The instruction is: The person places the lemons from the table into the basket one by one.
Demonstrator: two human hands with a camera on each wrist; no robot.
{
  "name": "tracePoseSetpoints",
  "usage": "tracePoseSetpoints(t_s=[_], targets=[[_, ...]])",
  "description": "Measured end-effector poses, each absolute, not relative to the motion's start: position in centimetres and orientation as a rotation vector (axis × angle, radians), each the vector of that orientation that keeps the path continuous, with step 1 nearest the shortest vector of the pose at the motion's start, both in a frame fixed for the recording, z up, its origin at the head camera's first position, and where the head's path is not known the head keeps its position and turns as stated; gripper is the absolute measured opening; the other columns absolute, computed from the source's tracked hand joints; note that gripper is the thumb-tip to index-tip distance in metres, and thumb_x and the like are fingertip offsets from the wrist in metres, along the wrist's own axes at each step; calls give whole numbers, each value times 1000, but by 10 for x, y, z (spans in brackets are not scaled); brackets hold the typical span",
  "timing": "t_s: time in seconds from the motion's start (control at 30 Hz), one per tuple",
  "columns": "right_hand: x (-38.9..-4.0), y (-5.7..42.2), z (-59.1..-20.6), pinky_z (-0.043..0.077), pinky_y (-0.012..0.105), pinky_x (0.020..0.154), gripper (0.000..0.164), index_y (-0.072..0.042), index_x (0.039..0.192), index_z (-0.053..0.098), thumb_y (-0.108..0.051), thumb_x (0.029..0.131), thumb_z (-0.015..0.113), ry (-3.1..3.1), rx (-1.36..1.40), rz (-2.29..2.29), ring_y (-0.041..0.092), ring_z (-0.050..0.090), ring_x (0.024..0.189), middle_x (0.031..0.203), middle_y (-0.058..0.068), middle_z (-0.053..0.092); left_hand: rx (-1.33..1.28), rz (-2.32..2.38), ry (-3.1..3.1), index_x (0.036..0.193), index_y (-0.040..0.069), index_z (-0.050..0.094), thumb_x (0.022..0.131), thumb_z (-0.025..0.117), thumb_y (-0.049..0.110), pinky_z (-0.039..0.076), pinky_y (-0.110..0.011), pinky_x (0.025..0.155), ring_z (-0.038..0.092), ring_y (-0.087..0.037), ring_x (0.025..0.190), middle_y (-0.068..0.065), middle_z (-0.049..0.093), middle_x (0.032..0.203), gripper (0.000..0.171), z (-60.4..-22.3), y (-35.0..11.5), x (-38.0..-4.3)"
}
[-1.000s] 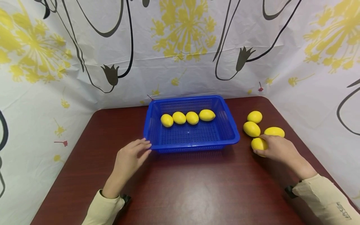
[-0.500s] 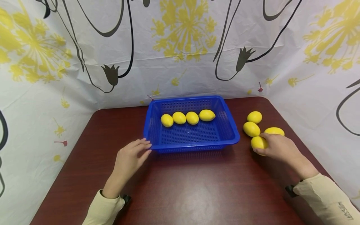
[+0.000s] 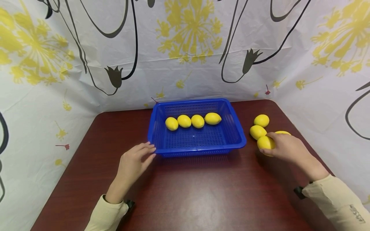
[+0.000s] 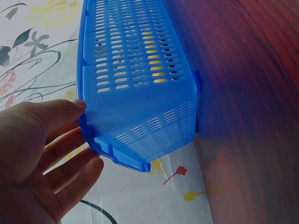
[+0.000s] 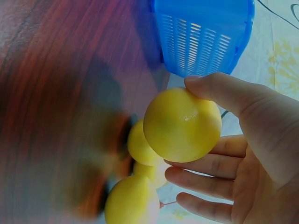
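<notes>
My right hand (image 3: 286, 147) pinches a yellow lemon (image 3: 265, 145) between thumb and fingers. In the right wrist view this lemon (image 5: 182, 125) appears lifted off the table, with other lemons behind and below it. Three more lie beside it at the table's right: a far lemon (image 3: 261, 121), a nearer lemon (image 3: 257, 132), and a lemon (image 3: 283, 132) partly covered by my hand. My left hand (image 3: 133, 163) rests its fairly straight fingers at the front left corner of a blue plastic basket (image 3: 199, 149). In the left wrist view the thumb (image 4: 70, 109) touches the basket's rim.
Inside the basket several lemons (image 3: 184, 121) lie in a row toward its back. The dark red-brown wooden table (image 3: 196, 189) extends toward me. White sheeting (image 3: 179, 86) with printed flowers closes off the back and both sides.
My right hand has raised its lemon slightly and shifted up and a bit away from me, now covering more of the rightmost lemon. The left hand and basket have stayed put.
</notes>
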State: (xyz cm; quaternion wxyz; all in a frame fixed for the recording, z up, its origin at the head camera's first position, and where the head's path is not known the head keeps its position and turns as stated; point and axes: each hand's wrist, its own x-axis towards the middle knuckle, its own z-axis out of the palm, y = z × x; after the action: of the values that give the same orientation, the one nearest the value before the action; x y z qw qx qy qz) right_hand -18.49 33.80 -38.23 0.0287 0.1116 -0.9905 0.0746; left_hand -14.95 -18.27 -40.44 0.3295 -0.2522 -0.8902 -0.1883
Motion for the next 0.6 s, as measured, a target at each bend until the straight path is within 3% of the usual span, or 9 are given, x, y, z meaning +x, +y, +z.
tracePoseSetpoints(t_s=[0.37,0.6], targets=[[-190,335,-370,33,29,57,62,-1,118,62,-48,80,76,-3068,385,221,17,50,69,75,0,58,-657,-488,-2345,95,12,80,74,86,15,59,-39,80,74,-20,101,-3,78,100,22,-405,-183,-150],[-192,334,-364,34,30,58,58,-2,113,63,-47,80,77,-3041,420,209,17,49,67,73,-1,55,-653,-495,-2353,95,13,80,73,87,15,59,-39,81,73,-21,101,-2,78,100,23,-405,-183,-149]])
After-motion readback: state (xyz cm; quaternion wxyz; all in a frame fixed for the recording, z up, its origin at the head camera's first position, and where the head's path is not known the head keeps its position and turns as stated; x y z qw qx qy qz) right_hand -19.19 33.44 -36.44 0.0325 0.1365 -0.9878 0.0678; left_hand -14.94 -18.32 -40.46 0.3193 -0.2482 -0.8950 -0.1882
